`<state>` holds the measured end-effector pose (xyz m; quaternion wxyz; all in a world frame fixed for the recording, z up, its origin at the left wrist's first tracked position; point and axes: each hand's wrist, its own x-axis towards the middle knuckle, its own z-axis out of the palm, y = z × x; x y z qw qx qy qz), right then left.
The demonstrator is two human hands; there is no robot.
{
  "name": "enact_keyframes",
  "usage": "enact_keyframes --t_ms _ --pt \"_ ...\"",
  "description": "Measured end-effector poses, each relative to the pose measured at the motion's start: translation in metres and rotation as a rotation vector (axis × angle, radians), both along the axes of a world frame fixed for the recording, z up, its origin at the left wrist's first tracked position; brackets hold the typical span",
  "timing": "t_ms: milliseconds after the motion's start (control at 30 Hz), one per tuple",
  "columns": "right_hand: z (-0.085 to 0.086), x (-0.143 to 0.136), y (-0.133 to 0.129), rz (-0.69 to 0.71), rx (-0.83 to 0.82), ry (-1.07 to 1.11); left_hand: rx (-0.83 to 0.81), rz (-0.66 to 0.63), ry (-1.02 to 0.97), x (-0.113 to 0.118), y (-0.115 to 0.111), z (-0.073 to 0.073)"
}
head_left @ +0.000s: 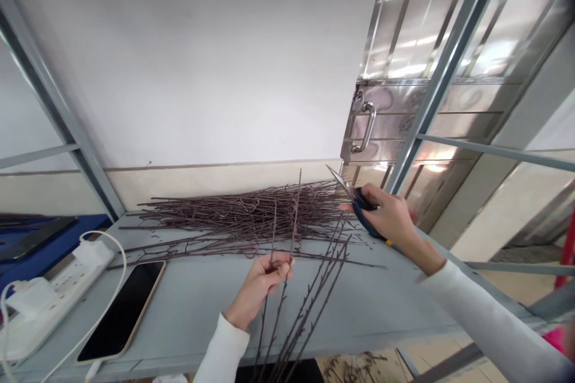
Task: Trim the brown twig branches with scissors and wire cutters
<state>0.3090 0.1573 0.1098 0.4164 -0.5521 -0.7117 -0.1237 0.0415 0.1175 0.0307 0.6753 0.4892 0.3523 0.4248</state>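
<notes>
Thin dark twigs (295, 215) stand pinched between the thumb and fingers of my left hand (265, 280), their upper ends pointing at the wall. Scissors with dark blue handles (344, 182) are in my right hand (390, 215); the blades point up and left, apart from the held twigs. Several more budded twigs (309, 302) lean over the table's front edge, between my two hands. Behind them a long heap of dark twigs (251, 209) lies along the back of the grey table (359, 299).
A phone (123, 311) on a charging cable lies at left beside a white power strip (58, 293). Further left is a blue tray-like object (49, 245). Metal posts (449, 72) frame the table, with a steel door (404, 108) behind. Cut bits litter the floor (359, 368).
</notes>
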Motion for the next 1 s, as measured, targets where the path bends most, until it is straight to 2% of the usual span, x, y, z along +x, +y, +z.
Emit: enact_keyframes --t_ms 300,433,633,833,1000 --pt "0.02 0.007 -0.025 0.075 -0.112 -0.164 0.024 0.018 -0.023 0.001 0.0 -0.003" --pt "0.015 0.006 -0.026 0.129 -0.279 -0.236 0.035 -0.002 -0.038 0.002 -0.001 0.001" --pt "0.006 0.001 -0.033 0.242 -0.427 -0.249 0.031 0.009 -0.047 0.002 -0.005 0.007" --pt "0.01 -0.005 -0.052 0.27 -0.435 -0.358 0.032 0.084 -0.058 0.003 -0.003 0.006" --pt "0.014 -0.006 -0.064 0.219 -0.419 -0.415 0.014 0.14 -0.068 0.006 -0.002 0.005"
